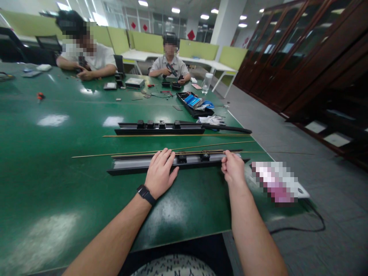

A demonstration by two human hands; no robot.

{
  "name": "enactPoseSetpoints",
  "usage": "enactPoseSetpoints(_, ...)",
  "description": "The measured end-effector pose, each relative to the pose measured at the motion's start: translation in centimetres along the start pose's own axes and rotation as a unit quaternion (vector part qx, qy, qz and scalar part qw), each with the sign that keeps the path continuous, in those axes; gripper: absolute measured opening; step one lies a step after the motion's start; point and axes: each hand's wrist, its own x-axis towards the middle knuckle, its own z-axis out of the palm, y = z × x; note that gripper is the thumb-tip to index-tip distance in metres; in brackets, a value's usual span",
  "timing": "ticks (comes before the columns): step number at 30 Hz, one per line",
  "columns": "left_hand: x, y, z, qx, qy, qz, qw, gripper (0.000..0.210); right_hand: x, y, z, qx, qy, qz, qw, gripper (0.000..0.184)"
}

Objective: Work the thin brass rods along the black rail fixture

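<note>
A long black rail with a silver channel (130, 164) lies crosswise on the table before me, with black clamp-like blocks (205, 155) on it. My left hand (161, 174), a dark watch on its wrist, rests over the rail with fingers stretched out, touching thin brass-coloured rods at its far edge. Toward the rail's right end my right hand (234, 166) is closed in a pinch on a thin rod (198, 153) running along that edge. Its exact grip is partly hidden by the fingers. Another thin rod (94, 156) slants across behind the left fingertips.
A second black rail (159, 131) with several blocks lies farther back, a rod (129, 135) before it. A black tray (195, 111) and white gloves (211, 120) are beyond. A pixelated pink-and-white item (303, 191) with a cable sits right. Two people sit opposite.
</note>
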Motion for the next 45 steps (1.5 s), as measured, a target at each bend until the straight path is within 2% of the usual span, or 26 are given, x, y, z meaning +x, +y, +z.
enactPoseSetpoints(14, 0.04, 0.21, -0.06, 0.009, -0.011, 0.0, 1.0, 0.047, -0.08, -0.11, 0.15, -0.014, 0.001, -0.01, 1.0, 0.023)
enactPoseSetpoints(26, 0.09, 0.29, -0.13, 0.003, -0.007, -0.001, 1.0, 0.049, -0.79, 0.26, 0.46, -0.037, -0.076, 0.014, 0.996, 0.03)
enactPoseSetpoints(34, 0.14, 0.29, -0.2, -0.002, -0.002, -0.005, 1.0, 0.048, -0.64, 0.18, 0.45, -0.025, -0.024, 0.004, 0.999, 0.027)
enactPoseSetpoints(42, 0.04, 0.08, -0.03, -0.005, 0.001, -0.005, 1.0, 0.053, -0.98, 0.23, 0.57, -0.044, -0.102, 0.018, 0.994, 0.03)
enactPoseSetpoints(45, 0.03, 0.02, 0.08, -0.005, 0.003, -0.004, 1.0, 0.054, -0.84, 0.18, 0.63, -0.034, -0.07, 0.018, 0.997, 0.028)
